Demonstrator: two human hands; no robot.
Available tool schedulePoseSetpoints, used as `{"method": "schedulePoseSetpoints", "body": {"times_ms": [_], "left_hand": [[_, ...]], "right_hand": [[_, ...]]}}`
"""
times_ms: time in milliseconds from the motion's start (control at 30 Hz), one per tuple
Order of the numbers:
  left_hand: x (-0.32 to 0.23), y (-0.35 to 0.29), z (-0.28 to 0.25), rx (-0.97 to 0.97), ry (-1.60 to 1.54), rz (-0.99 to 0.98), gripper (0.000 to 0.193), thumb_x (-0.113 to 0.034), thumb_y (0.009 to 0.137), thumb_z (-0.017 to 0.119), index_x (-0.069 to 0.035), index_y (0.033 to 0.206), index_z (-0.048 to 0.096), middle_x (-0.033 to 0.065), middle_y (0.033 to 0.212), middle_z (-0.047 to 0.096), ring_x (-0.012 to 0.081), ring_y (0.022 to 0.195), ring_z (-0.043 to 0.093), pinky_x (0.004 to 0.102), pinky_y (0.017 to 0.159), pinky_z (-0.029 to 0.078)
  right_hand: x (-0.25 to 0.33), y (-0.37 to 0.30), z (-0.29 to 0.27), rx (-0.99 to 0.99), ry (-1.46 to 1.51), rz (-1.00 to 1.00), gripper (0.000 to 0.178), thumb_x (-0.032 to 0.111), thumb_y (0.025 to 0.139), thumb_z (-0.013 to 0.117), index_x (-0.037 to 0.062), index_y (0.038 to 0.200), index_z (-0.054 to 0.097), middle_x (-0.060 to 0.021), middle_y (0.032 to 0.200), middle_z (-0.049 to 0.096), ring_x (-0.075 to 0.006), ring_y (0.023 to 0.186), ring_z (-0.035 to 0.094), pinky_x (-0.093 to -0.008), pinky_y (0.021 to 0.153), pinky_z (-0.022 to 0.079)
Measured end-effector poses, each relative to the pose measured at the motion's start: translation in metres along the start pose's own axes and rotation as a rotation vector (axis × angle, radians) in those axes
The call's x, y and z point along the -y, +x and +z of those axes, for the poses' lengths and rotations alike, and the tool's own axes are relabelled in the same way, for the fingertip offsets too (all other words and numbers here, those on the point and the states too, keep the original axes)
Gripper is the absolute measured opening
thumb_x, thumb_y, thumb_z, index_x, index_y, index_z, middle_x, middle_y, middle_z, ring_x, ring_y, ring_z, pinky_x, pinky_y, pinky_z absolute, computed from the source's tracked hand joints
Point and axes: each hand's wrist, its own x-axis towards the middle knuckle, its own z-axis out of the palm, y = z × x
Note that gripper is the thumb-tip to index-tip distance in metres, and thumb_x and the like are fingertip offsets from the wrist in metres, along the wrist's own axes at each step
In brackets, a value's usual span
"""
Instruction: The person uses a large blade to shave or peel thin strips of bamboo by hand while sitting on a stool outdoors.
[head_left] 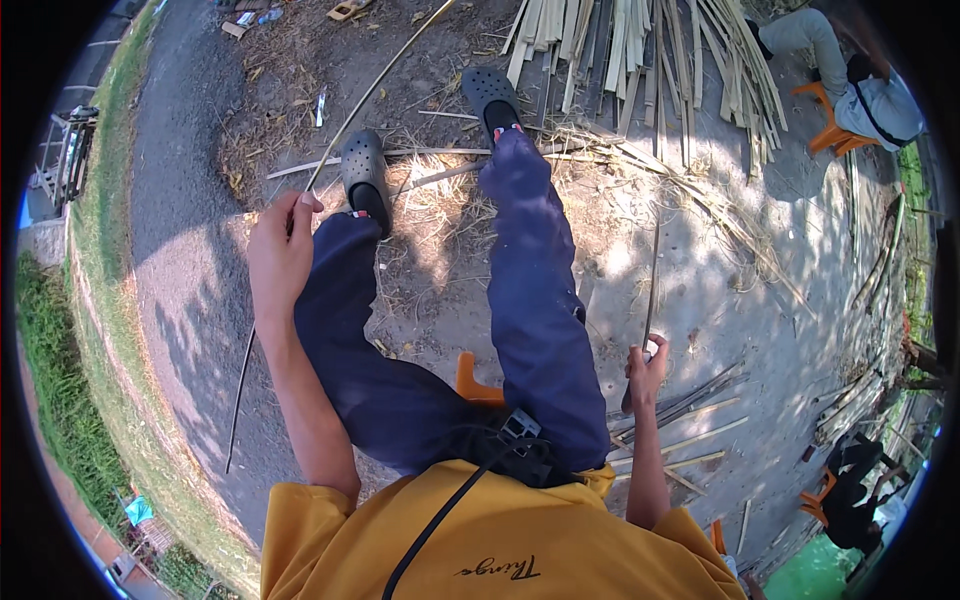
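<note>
My left hand [280, 250] is closed with thumb and fingers pinched around a long, thin bamboo strip [375, 91]. One end of the strip reaches up past my shoes to the top of the view. Its other end hangs down outside my left forearm. Off to the right, my right hand [647, 372] grips what looks like a long, narrow-bladed knife [654, 275]. The slim blade points away from me, and a dark handle end shows below the fingers. Blade and strip are well apart.
A large bundle of split bamboo strips [640, 60] lies at the far right, with loose strips [690, 460] by my right forearm. Beneath me is an orange stool [478, 378]. One person [880, 110] sits far right; another [852, 495] is lower right. Shavings litter the ground.
</note>
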Motion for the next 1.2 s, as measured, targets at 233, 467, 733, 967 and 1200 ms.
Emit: {"method": "schedulePoseSetpoints", "body": {"times_ms": [233, 467, 733, 967, 1200], "left_hand": [[0.008, -0.004, -0.007, -0.213, -0.149, -0.012, 0.031, -0.026, 0.105, 0.059, 0.001, 0.099, 0.072, 0.0173, 0.068, 0.063, 0.0278, 0.058, 0.058, 0.0419, 0.059, 0.044], [0.012, -0.013, -0.006, -0.158, -0.178, 0.016, 0.025, -0.024, 0.1, 0.062, -0.003, 0.095, 0.074, 0.0223, 0.077, 0.071, 0.0438, 0.075, 0.07, 0.0522, 0.07, 0.054], [0.014, -0.015, 0.001, -0.229, -0.122, 0.04, 0.027, -0.028, 0.1, 0.063, -0.004, 0.094, 0.071, 0.0229, 0.073, 0.068, 0.0443, 0.072, 0.069, 0.0532, 0.067, 0.052], [-0.004, -0.017, 0.005, -0.241, -0.175, 0.112, 0.029, -0.029, 0.102, 0.06, -0.004, 0.091, 0.07, 0.0234, 0.07, 0.065, 0.0453, 0.069, 0.067, 0.0546, 0.064, 0.05], [-0.018, -0.021, 0.006, -0.233, -0.245, 0.191, 0.029, -0.027, 0.104, 0.058, -0.005, 0.093, 0.072, 0.0198, 0.067, 0.065, 0.0415, 0.064, 0.065, 0.0498, 0.061, 0.048]], "right_hand": [[0.111, -0.057, 0.024, 0.206, 0.224, -0.202, 0.08, 0.022, 0.082, 0.088, 0.016, 0.143, 0.037, -0.0013, 0.087, 0.057, -0.0101, 0.076, 0.053, -0.0242, 0.071, 0.045], [0.206, -0.042, 0.095, 0.171, 0.058, -0.456, 0.072, 0.019, 0.089, 0.086, 0.0135, 0.142, 0.038, 0.0015, 0.08, 0.053, -0.0075, 0.07, 0.048, -0.0232, 0.065, 0.039], [0.21, -0.062, 0.089, 0.248, 0.335, -0.28, 0.081, 0.017, 0.09, 0.083, 0.014, 0.151, 0.031, 0.0018, 0.076, 0.052, -0.007, 0.058, 0.045, -0.022, 0.055, 0.038], [0.227, -0.041, 0.095, 0.194, -0.004, -0.534, 0.075, 0.021, 0.084, 0.087, 0.0114, 0.145, 0.043, -0.0007, 0.088, 0.056, -0.0143, 0.08, 0.052, -0.0345, 0.077, 0.046], [0.249, -0.027, 0.051, 0.015, 0.341, -0.397, 0.05, 0.018, 0.101, 0.07, 0.0104, 0.14, 0.041, 0.0011, 0.069, 0.049, -0.006, 0.052, 0.042, -0.0236, 0.046, 0.032]]}}
